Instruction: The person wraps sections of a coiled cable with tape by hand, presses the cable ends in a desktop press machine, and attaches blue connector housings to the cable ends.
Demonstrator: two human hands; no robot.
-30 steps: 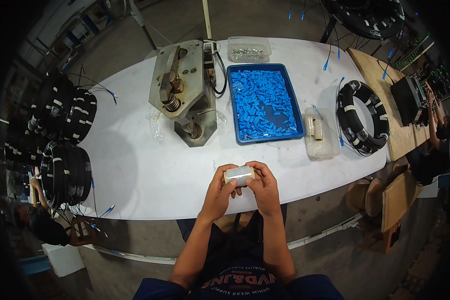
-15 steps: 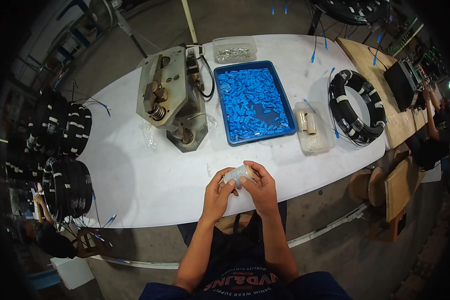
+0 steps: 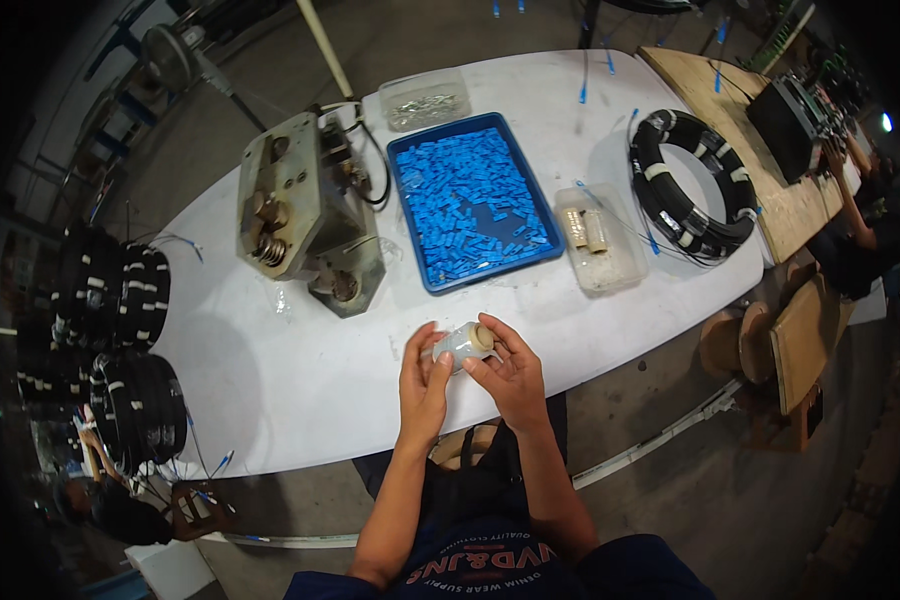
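"Where's that roll of film [image 3: 458, 347]?"

"Up in front of the person, above the near part of the bench [image 3: 300, 400], between the left hand [image 3: 422, 395] and the right hand [image 3: 515, 385]. Both have hold of it."

"Squeezing it?"

"Not clenched. Thumbs on the near side, fingers curved about the far side. A light grasp, I'd say, the kind that lets a roll be turned."

"It's tilted, though."

"Yes, the tan core end [image 3: 483, 338] points up and to the right, so that end is in plain view."

"There are two more rolls [image 3: 596, 230] in that clear box [image 3: 622, 266]."

"Side by side. Its walls likely stop them wandering off. Same with the blue tray [image 3: 495, 269]: its rim hems in all those loose blue pieces [image 3: 460, 180]."

"And the black cable coil [image 3: 660, 190]?"

"Lying right of the box, wrapped with pale bands, presumably to keep it round. The metal press [image 3: 295, 182] stands well apart from the hands, left of the tray."
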